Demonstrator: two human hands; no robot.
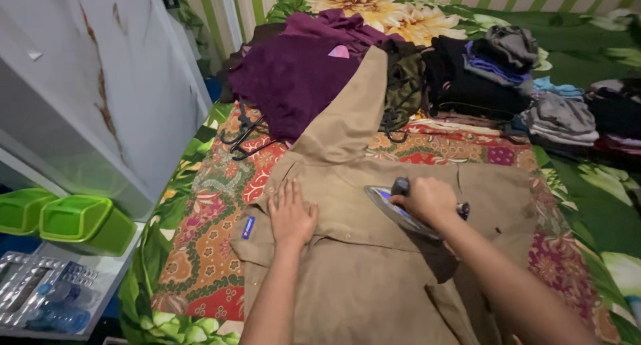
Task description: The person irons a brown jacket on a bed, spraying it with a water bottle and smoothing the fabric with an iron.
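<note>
While one left hand [292,215] flattens one shirt [374,251] — one iron [394,208] presses.

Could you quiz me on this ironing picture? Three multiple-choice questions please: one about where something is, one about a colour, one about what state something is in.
1. Where does the left hand lie?
A. flat on the tan shirt
B. on the green bins
C. on the purple garment

2. What colour is the garment spread out beyond the shirt's raised sleeve?
A. white
B. dark purple
C. yellow

3. How does the right hand stand with the iron?
A. open, hovering above it
B. closed around its handle
C. far away from it

Answers:
1 A: the palm and spread fingers press on the tan shirt, left of the iron.
2 B: the cloth beside the hangers is deep purple.
3 B: the fingers wrap the dark handle while the iron's soleplate rests on the shirt.
</note>
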